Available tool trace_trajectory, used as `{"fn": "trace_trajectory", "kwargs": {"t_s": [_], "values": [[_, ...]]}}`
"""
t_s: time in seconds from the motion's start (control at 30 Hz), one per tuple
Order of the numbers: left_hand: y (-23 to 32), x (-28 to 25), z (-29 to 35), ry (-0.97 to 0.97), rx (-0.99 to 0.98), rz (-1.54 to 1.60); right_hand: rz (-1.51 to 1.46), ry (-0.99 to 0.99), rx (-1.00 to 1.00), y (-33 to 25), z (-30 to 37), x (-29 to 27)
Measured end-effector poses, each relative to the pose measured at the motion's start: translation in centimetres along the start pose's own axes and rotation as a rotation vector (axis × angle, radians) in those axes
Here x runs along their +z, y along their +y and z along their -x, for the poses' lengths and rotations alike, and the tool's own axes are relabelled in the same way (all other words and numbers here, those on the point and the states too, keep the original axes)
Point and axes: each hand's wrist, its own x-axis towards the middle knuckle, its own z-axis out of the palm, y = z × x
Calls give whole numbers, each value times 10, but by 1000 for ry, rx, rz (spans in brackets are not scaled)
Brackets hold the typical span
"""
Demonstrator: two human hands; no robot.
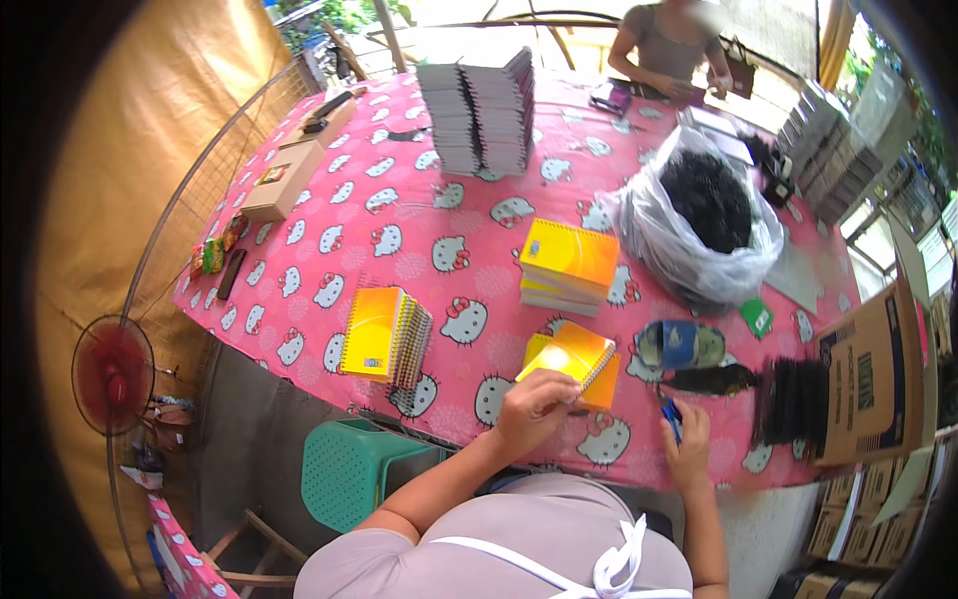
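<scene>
My left hand (539, 407) is closed on the lower edge of a yellow spiral notebook (567, 354), which is tilted up with its coil to the right. Beneath it, another orange-yellow notebook (603, 389) lies on the pink tablecloth. My right hand (687, 444) is wrapped round a small blue-handled tool (672, 419) that looks like pliers, its dark tip pointing away from me. Just beyond the held notebook sits a short stack of yellow notebooks (569, 262). A second, taller notebook stack (379, 334) with coils showing stands to the left.
Tall notebook stacks (477, 115) stand at the back. A plastic bag of black coils (704, 215) is at right, with a blue cup-like item (682, 344), black coils (793, 399) and a cardboard box (873, 369) nearer. A person (674, 50) is across the table; a green stool (349, 474) is below left.
</scene>
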Motion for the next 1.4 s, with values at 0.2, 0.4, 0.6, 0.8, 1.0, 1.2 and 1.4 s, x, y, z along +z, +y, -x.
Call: {"fn": "trace_trajectory", "kwargs": {"t_s": [0.2, 0.4, 0.6, 0.8, 1.0, 1.2, 1.4], "values": [[11, 8, -8, 186, -129, 69, -214, 30, -387, -102, -15, -27], [13, -1, -11, 263, 15, 11, -257, -29, -435, -127, -27, -13], [30, -5, -3, 241, 193, -117, -1393, -691, 292, -109, -16, -18], [44, -23, 0, 350, 117, -3, -431, -148, -122, -36, -3, -7], [59, -67, 28, 234, 32, -270, -44, 181, -712, -153, -28, -3], [51, -131, 39, 678, -136, -345, -452, -295, -922, -256, -96, 62], [-69, -177, 83, 1035, -395, -67, -871, -465, -344, -311, -163, 172]]}}
